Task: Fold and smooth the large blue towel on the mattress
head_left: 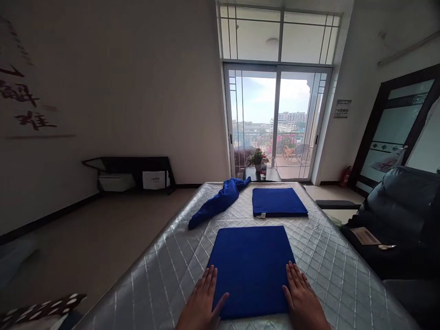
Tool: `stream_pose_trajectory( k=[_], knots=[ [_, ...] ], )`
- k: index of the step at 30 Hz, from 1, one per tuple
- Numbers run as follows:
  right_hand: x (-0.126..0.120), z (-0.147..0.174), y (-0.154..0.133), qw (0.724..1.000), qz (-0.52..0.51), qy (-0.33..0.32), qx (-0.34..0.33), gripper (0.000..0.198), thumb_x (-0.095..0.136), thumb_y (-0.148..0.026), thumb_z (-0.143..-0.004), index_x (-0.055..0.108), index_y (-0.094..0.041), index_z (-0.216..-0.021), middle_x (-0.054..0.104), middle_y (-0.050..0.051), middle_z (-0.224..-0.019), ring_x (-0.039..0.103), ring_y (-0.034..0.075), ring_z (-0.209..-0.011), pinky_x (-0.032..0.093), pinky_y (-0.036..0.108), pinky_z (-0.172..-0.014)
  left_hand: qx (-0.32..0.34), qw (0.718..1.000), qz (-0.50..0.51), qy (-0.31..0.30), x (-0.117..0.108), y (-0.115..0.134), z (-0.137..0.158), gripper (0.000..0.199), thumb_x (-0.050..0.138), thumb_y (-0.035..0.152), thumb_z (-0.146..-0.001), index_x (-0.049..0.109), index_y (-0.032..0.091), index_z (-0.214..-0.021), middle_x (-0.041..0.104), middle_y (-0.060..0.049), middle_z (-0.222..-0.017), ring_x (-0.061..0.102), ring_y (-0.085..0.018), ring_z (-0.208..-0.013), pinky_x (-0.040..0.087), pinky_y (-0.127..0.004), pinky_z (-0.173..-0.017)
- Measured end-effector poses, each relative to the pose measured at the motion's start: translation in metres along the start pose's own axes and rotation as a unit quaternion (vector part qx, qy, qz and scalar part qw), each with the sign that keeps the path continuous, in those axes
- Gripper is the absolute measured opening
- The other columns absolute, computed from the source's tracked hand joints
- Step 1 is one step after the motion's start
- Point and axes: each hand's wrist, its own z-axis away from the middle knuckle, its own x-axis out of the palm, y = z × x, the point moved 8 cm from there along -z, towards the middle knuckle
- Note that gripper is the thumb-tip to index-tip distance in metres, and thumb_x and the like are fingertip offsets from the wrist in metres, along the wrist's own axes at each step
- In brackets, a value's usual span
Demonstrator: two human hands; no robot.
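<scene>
Head view: left hand and right hand, each grip flat and holding nothing, are touching the cushion between them, probably light, squashy, best held by its sides.

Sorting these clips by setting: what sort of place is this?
Probably a living room or lounge, at home or work: a dark padded armchair, sliding glass doors onto a balcony, and a potted plant.

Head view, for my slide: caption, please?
Left hand and right hand touch a blue fabric square on a silver quilted cover.
</scene>
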Motion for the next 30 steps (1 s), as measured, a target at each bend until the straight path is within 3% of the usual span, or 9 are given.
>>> stream_pose_trajectory(
  k=[6,10,15,18,23,27,30],
  knots=[
    [-0.003,0.002,0.001,1.000,0.005,-0.010,-0.005,0.069,0.020,-0.052,-0.104,0.019,-0.011,-0.160,0.009,0.004,-0.167,0.010,0.022,-0.156,0.014,0.043,-0.128,-0.023,0.999,0.032,-0.025,-0.017,0.012,0.006,0.088,0.030,0.072,-0.096,0.014,0.012,-0.159,0.014,-0.012,-0.167,0.022,-0.034,-0.154,0.034,-0.056,-0.122],
    [-0.012,-0.004,-0.002,0.999,0.021,-0.031,-0.005,0.072,0.021,-0.054,-0.103,0.024,-0.010,-0.159,0.013,0.006,-0.168,0.012,0.023,-0.156,0.014,0.043,-0.128,-0.023,0.998,0.035,-0.037,-0.020,0.014,0.005,0.091,0.029,0.074,-0.095,0.018,0.009,-0.158,0.015,-0.013,-0.167,0.021,-0.034,-0.154,0.032,-0.054,-0.123],
    [-0.047,-0.039,-0.022,0.999,0.032,-0.020,-0.021,0.070,0.016,-0.050,-0.104,0.022,-0.009,-0.160,0.013,0.007,-0.168,0.010,0.020,-0.156,0.012,0.040,-0.128,-0.023,0.999,0.029,-0.039,-0.020,0.014,0.003,0.093,0.030,0.075,-0.094,0.022,0.008,-0.158,0.018,-0.013,-0.167,0.022,-0.032,-0.154,0.029,-0.051,-0.125],
    [-0.055,-0.067,-0.027,0.998,0.056,-0.027,-0.010,0.068,0.016,-0.043,-0.104,0.019,-0.004,-0.160,0.013,0.011,-0.169,0.009,0.021,-0.157,0.011,0.040,-0.127,-0.024,0.999,0.027,-0.040,-0.022,0.016,0.004,0.094,0.027,0.076,-0.094,0.020,0.006,-0.158,0.017,-0.014,-0.166,0.022,-0.031,-0.154,0.029,-0.051,-0.125],
    [-0.036,-0.094,-0.013,0.999,0.048,-0.008,0.025,0.067,0.017,-0.039,-0.103,0.019,-0.004,-0.161,0.014,0.011,-0.169,0.009,0.020,-0.157,0.010,0.039,-0.127,-0.007,0.999,0.019,-0.026,-0.018,0.011,0.004,0.087,0.029,0.073,-0.096,0.023,0.014,-0.158,0.018,-0.011,-0.166,0.023,-0.031,-0.154,0.033,-0.051,-0.124],
    [-0.021,-0.097,-0.004,0.999,0.028,0.010,0.021,0.068,0.017,-0.041,-0.103,0.019,-0.006,-0.161,0.014,0.010,-0.169,0.010,0.020,-0.157,0.010,0.039,-0.127,-0.032,0.998,0.002,-0.059,-0.006,0.002,-0.008,0.093,0.030,0.077,-0.093,0.026,0.010,-0.157,0.019,-0.014,-0.166,0.022,-0.034,-0.154,0.032,-0.054,-0.123],
    [-0.019,-0.098,-0.002,0.999,0.020,0.016,0.024,0.068,0.017,-0.041,-0.103,0.019,-0.006,-0.161,0.013,0.010,-0.169,0.010,0.021,-0.157,0.009,0.040,-0.127,-0.031,0.998,-0.022,-0.047,-0.012,0.025,-0.028,0.092,0.028,0.077,-0.093,0.031,0.010,-0.157,0.024,-0.016,-0.165,0.025,-0.035,-0.153,0.032,-0.057,-0.123]
  ],
)
